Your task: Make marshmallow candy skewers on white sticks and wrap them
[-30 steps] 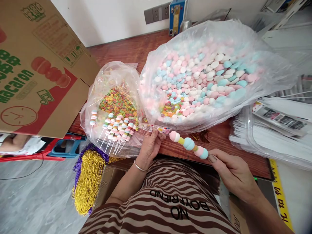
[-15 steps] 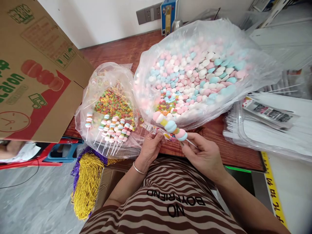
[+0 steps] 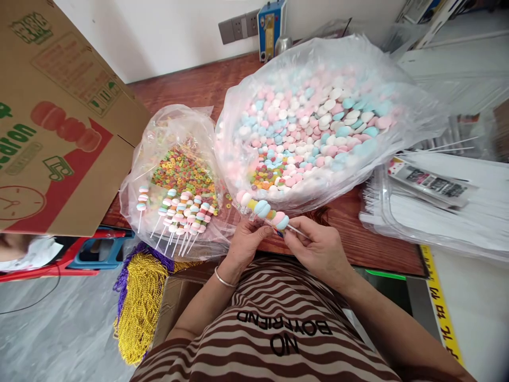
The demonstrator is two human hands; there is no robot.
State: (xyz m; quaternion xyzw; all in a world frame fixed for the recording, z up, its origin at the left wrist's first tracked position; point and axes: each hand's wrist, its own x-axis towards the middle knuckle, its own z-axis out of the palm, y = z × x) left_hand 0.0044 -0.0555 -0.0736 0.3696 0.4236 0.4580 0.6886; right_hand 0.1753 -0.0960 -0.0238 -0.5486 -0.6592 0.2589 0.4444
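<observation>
A marshmallow skewer [image 3: 264, 210], threaded with pink, white, yellow and blue pieces, is held low over the front edge of the counter [image 3: 207, 85], just before the large bag. Its thin white stick is pinched in the grip of the right hand [image 3: 318, 252], the fingers pressed together on it. The left hand [image 3: 244, 244] is closed on a narrow printed wrapper [image 3: 243, 210] that lies under the skewer's tip. Directly behind, a large clear bag [image 3: 397, 79] is filled with loose pink, white and blue marshmallows, with a small heap of coloured rings at its near side. To its left, a smaller clear bag [image 3: 175, 119] holds coloured candy rings, and finished skewers [image 3: 178, 212] are laid on its front. A printed cardboard box [image 3: 59, 116] is seen at far left, gold bead strings [image 3: 139, 302] hang below the counter, and flat clear packets [image 3: 437, 207] are stacked at the right.
</observation>
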